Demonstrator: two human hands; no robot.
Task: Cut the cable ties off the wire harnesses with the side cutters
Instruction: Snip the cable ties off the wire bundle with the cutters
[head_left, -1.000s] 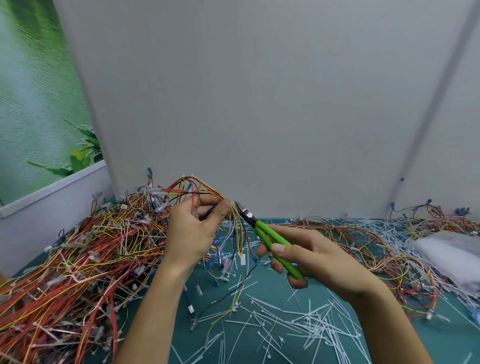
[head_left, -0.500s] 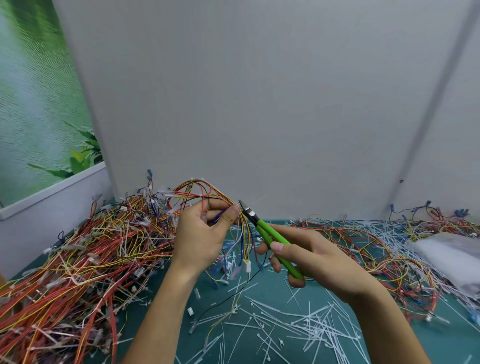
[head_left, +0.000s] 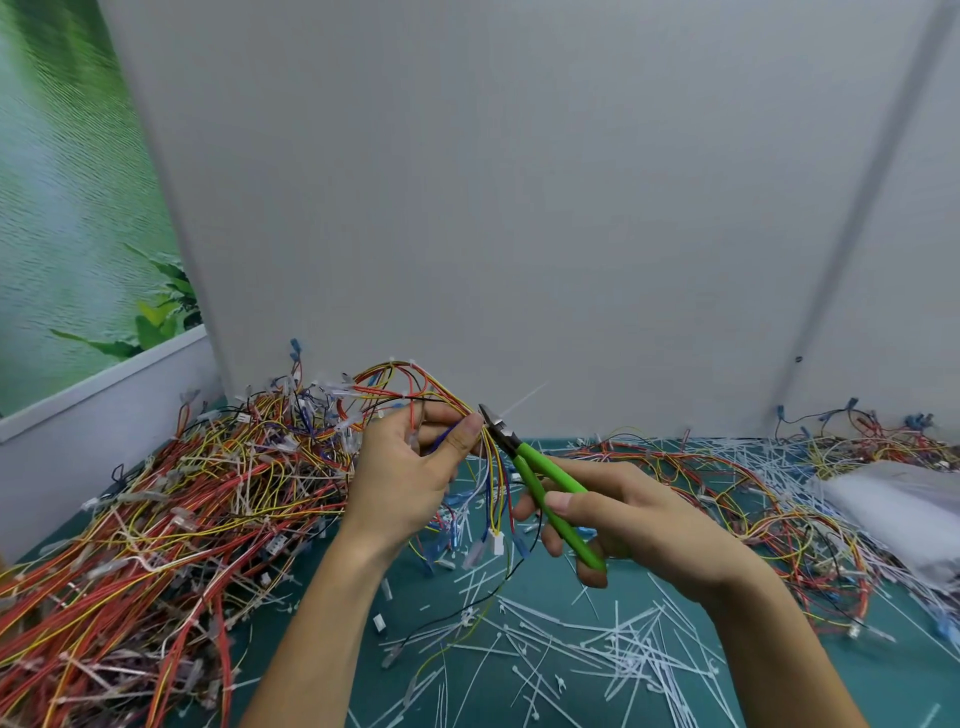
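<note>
Above the green table (head_left: 779, 670), my left hand (head_left: 410, 467) pinches a wire harness (head_left: 415, 384) between thumb and fingers. My right hand (head_left: 634, 514) is curled round the cutters (head_left: 540, 483), tips at the white tie (head_left: 522, 401). I'd nip the tie only, blades angled off the wires.

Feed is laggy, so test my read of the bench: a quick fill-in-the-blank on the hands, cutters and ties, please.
The side cutters have ____ handles.
The right hand grips them, tip at the wire harness pinched between fingers and ____ of the left hand.
Cut cable ties littering the teal mat are ____.
Missing words: green; thumb; white.
</note>
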